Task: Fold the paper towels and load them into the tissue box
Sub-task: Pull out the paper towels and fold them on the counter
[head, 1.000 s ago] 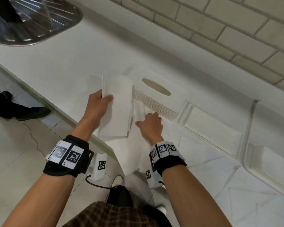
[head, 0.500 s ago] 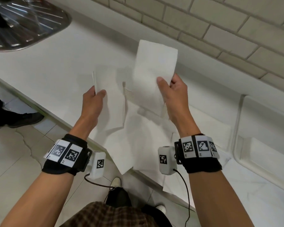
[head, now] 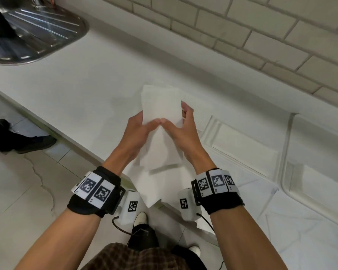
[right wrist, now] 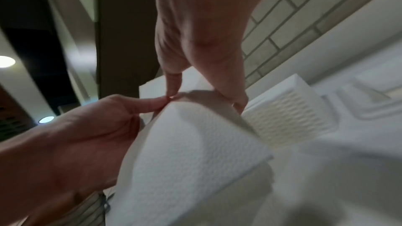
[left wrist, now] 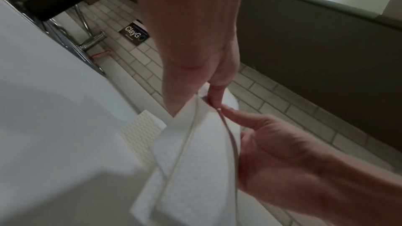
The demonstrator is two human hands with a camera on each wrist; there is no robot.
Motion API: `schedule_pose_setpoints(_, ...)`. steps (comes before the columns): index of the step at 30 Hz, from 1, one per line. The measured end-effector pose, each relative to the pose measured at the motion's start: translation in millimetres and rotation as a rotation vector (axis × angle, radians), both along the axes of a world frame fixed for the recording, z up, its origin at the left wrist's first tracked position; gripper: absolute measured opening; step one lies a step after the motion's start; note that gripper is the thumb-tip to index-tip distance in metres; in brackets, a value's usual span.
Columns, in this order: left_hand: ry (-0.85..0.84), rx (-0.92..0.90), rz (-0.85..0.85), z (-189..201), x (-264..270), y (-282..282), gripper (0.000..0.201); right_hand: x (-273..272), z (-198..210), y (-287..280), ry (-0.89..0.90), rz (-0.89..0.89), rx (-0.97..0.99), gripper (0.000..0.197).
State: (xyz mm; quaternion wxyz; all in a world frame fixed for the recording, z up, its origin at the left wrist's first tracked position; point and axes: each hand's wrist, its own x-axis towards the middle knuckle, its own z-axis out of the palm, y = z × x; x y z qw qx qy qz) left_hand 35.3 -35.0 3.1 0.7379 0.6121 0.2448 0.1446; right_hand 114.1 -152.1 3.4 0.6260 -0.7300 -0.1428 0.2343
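Paper towels [head: 160, 106], folded and a moment ago held apart, one per hand, have been brought together into one stack above the worktop [head: 76, 84]. The left hand [head: 139, 131] and right hand [head: 180, 133] each pinch it, thumbs touching. Loading into the tissue box [right wrist: 289, 119] seems next.

White dimpled paper towels [head: 160, 106], white ribbed tissue box [right wrist: 287, 114], white counter [head: 90, 82], beige brick wall [head: 242, 22]
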Motion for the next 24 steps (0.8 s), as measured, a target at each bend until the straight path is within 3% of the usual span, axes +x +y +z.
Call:
schedule_pose_setpoints(1,-0.019,0.0,-0.012,-0.7,-1.4,0.7,0.022,1.7,-2.4,-2.5,0.067,0.03,0.035,0.063)
schedule_pose_setpoints(3,-0.045,-0.002,-0.023,-2.1,-3.4,3.8,0.027,4.4,-5.3,-8.9,0.166,0.089,0.063,0.054)
schedule_pose_setpoints(7,-0.047,0.032,-0.025,-6.6,-3.2,7.6,0.037,3.7,-5.4,-10.6,0.076,0.033,0.045,0.033)
schedule_pose_setpoints(12,-0.121,0.056,-0.025,-10.1,-4.6,2.6,0.034,0.8,-5.0,-15.5,0.044,0.015,0.109,0.034)
schedule_pose_setpoints(17,-0.066,0.128,-0.067,-25.3,-6.9,-0.7,0.039,-6.5,-11.2,-18.4,0.052,0.042,0.08,0.03)
schedule_pose_setpoints(21,-0.048,0.307,-0.092,-17.6,-3.3,3.4,0.031,8.1,12.4,-27.0,0.002,0.024,0.125,0.023)
schedule_pose_setpoints(24,-0.007,0.43,-0.159,-8.3,4.3,8.0,0.011,25.3,40.6,-35.8,-0.105,0.124,0.05,0.017)
